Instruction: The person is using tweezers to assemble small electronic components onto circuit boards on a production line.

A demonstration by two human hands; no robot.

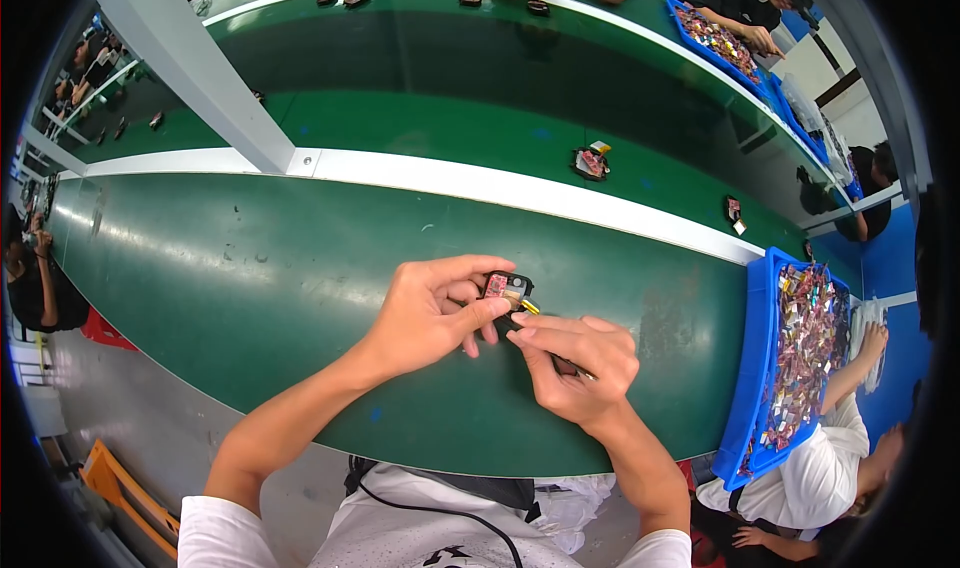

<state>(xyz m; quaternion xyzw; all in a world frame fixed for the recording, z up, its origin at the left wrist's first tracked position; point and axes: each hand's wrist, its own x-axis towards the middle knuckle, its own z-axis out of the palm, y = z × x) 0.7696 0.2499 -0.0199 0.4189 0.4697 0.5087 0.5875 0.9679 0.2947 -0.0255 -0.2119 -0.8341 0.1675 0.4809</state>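
Above the middle of the green bench, my left hand [425, 310] is closed on a small black plastic housing [522, 284]. Inside it sits a reddish circuit board [496, 285], with a yellow and silvery piece [530, 307] at its right side. The left thumb presses on the near edge. Close against the housing, my right hand [590, 363] pinches a thin dark tool [572, 369], its rear end sticking out past the palm. The fingers hide its front end, so its exact kind is unclear.
A blue tray [752, 368] heaped with small reddish boards stands at the bench's right end. Beyond a white rail [420, 186], a green belt [450, 133] carries housings [591, 162]. A grey post [200, 68] rises at the left. Other people work across and on both sides.
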